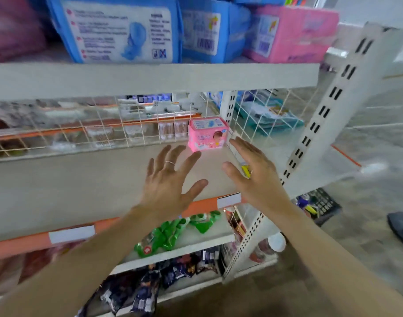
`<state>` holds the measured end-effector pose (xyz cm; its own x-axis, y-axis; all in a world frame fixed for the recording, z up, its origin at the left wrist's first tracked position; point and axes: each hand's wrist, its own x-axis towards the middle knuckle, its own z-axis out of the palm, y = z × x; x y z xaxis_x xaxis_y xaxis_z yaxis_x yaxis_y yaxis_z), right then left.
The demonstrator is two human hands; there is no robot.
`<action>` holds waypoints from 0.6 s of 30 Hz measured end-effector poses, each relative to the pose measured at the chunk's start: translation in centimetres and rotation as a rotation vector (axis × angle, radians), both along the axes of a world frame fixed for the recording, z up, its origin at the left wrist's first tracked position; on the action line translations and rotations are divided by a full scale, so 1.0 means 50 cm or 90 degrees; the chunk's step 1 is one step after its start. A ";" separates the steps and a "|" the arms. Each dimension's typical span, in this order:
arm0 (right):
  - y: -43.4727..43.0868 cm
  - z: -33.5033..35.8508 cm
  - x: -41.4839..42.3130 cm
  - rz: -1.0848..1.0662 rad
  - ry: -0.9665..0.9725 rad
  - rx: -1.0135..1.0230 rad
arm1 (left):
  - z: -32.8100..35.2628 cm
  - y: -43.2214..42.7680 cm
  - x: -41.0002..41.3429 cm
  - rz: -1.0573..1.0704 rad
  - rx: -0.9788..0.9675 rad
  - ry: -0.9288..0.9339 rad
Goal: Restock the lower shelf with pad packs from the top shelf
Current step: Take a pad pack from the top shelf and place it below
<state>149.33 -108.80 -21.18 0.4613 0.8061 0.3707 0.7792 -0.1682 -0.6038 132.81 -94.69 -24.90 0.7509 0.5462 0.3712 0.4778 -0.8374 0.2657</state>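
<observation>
Two open hands over the lower shelf [81, 179], one pink pad pack [208, 133] between the fingertips.
Left hand [170, 179] is spread wide with straight fingers and holds nothing. Right hand [253, 172] is flat with fingers together, also holding nothing. Both hover centre frame, fingertips just beside the pack's lower corners; contact unclear. The pack stands upright at the shelf's rear right, against the wire grid [127, 131]. Top shelf [150, 78] holds a blue pack [118, 30] and a large pink pack [294, 35], upper frame.

Our left hand [168, 179] and right hand [250, 170] hover with fingers spread over the lower shelf [81, 191], holding nothing, near a pink pack [207, 133] at its back right corner. Blue packs [118, 30] sit on the top shelf [150, 76].
</observation>
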 end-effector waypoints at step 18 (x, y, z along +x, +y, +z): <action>-0.065 0.192 -0.075 0.154 -0.017 0.186 | 0.251 -0.120 -0.157 0.107 0.088 -0.182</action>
